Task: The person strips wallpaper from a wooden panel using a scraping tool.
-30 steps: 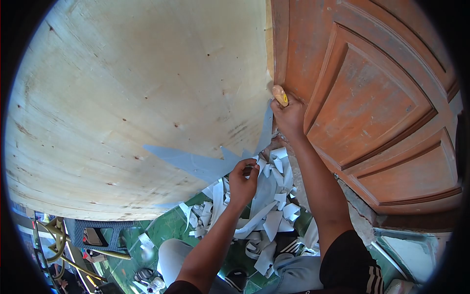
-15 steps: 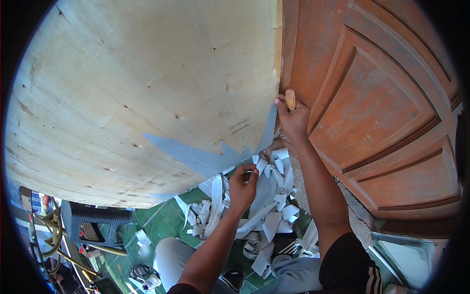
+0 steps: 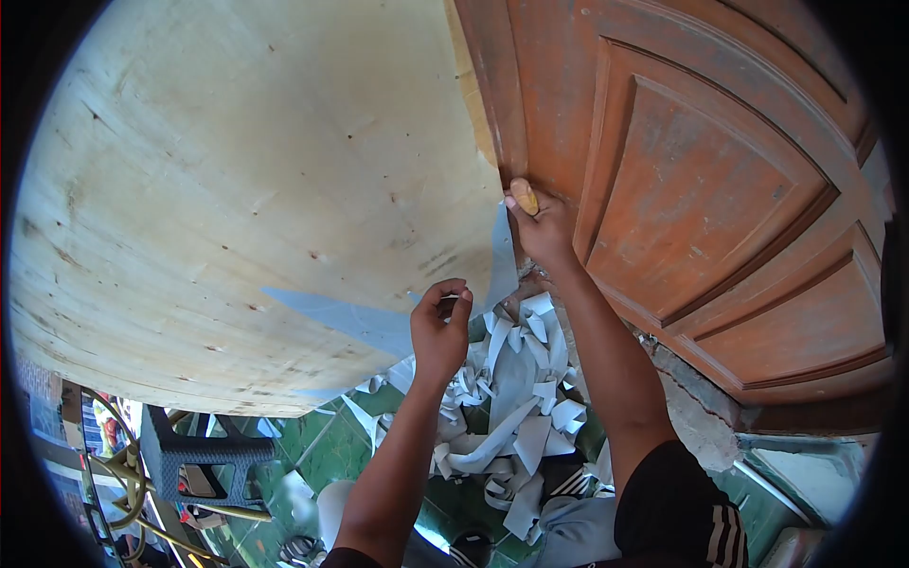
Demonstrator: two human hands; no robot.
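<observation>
A large pale wooden panel (image 3: 284, 142) fills the left and middle, with jagged grey-blue patches (image 3: 355, 317) along its lower edge. At the panel's right edge, my right hand (image 3: 547, 227) is closed around a tool's wooden handle (image 3: 524, 196); the tool's other end is hidden. Its thumb lies by the tip of the grey patch. My left hand (image 3: 442, 327) is in front of the panel's lower part, fingers curled and thumb near the fingertips. Whether it pinches anything is too small to tell.
A reddish-brown panelled door (image 3: 701, 180) stands at the right. Curled grey-white strips (image 3: 530, 435) lie heaped on the green tiled floor (image 3: 331, 450) below my hands. A dark plastic stool (image 3: 204, 464) and yellowish poles are at the lower left.
The view has shifted, so the panel and door appear further left. My left hand has moved up over the panel's lower part. My right hand still grips the handle at the edge.
</observation>
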